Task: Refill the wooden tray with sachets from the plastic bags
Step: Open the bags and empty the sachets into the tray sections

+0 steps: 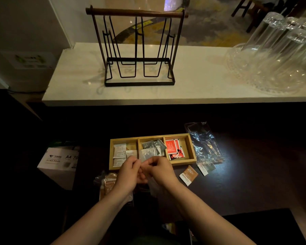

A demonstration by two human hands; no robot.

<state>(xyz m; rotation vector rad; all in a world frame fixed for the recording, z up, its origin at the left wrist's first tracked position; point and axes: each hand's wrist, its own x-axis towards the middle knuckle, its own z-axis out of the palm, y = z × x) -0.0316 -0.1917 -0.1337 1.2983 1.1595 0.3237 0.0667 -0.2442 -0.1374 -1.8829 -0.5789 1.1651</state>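
A wooden tray (192,151) with three compartments sits on the dark table. White sachets (119,151) lie in its left compartment, grey ones (153,145) in the middle, red ones (173,147) on the right. My left hand (129,171) and my right hand (160,169) meet just in front of the tray, both pinching the top of a clear plastic bag (153,187) that hangs between them. Another plastic bag with brown sachets (106,183) lies under my left wrist.
An empty crumpled plastic bag (204,142) lies right of the tray. A brown sachet (189,175) and a pale one (206,167) lie loose nearby. A black wire rack (140,48) and upturned glasses (279,50) stand on the white counter. A paper box (60,163) sits at left.
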